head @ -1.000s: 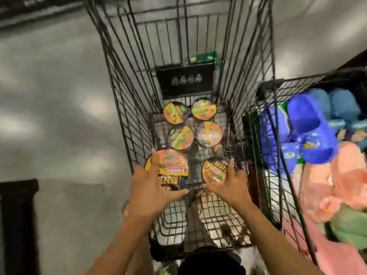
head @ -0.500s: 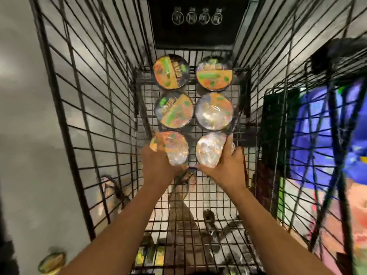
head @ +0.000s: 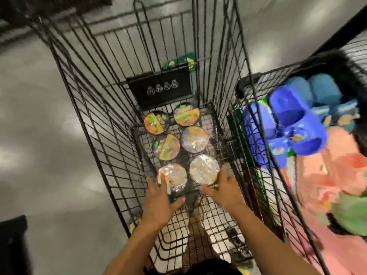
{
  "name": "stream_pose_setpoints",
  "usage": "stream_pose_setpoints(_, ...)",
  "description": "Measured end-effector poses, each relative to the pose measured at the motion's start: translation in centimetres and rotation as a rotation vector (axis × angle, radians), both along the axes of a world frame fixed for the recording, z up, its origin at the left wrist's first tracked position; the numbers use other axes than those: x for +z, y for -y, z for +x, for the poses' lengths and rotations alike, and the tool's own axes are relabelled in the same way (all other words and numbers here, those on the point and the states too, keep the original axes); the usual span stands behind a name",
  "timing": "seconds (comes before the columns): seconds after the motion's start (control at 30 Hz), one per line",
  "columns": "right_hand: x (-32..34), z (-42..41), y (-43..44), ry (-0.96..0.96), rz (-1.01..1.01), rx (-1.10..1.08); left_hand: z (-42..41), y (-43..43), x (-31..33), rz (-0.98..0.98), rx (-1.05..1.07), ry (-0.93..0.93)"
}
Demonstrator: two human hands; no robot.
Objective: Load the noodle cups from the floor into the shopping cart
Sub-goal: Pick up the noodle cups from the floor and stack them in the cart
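In shopping cart (head: 111, 135): left noodle cup (head: 172, 178) held in my left grip (head: 158, 203), right noodle cup (head: 204, 169) in my right grip (head: 224, 191), four cups (head: 165, 146) just beyond them

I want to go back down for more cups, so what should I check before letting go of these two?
1. The near-left cup sits flat in the cart: cannot tell; the left hand grips it.
2. The near-right cup sits flat: cannot tell; the right hand grips it.
3. All six lids face up: ok.
4. The four far cups stand packed in pairs: ok.
5. Bare mesh nearer you for more cups: ok.
6. Cups remaining on the floor: cannot tell, too blurred.
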State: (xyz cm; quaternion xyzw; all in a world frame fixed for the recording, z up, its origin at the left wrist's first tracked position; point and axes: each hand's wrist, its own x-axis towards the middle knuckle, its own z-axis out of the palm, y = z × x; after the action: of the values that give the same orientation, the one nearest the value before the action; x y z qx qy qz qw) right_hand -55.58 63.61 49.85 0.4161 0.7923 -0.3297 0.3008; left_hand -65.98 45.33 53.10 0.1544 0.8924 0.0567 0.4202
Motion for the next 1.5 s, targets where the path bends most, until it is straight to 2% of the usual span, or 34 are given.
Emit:
stream_pose_setpoints(0.13,3.1,1.9,3.3,0.074,0.065,0.027,0.1,1.2,3.0,-0.046,-0.321,-0.053)
stream_pose_setpoints(0.27,6.6,3.3,9.0,0.128,0.174,-0.027,-1.3,2.6,6.3,0.007,-0.665,-0.118)
stream_pose_setpoints(0.37,8.9,4.3,14.6,0.078,0.265,-0.164,-2.7,4.8,8.1,0.06,-0.839,-0.198)
stream_pose_setpoints(0.53,11.4,5.3,23.4,-0.051,0.344,-0.418,-4.1,8.3,10.0,0.152,-1.007,-0.263)
stream_pose_setpoints(0.7,12.6,8.3,30.4,-0.071,0.43,-0.682,-1.2,11.2,10.8,0.255,-1.242,-0.272)
stream_pose_setpoints(0.83,11.9,12.4,36.3,0.05,0.392,-0.901,2.9,13.3,10.9,0.32,-1.507,-0.221)
stream_pose_setpoints(0.97,10.0,16.2,44.1,0.165,0.254,-1.184,6.9,15.7,11.3,0.307,-1.813,-0.203)
stream_pose_setpoints(1.17,10.0,18.3,57.3,0.211,0.151,-1.569,11.7,20.8,10.5,0.287,-2.131,-0.217)
stream_pose_setpoints(1.5,12.0,17.4,80.0,0.328,0.054,-1.938,17.5,38.6,9.3,0.26,-2.382,-0.098)
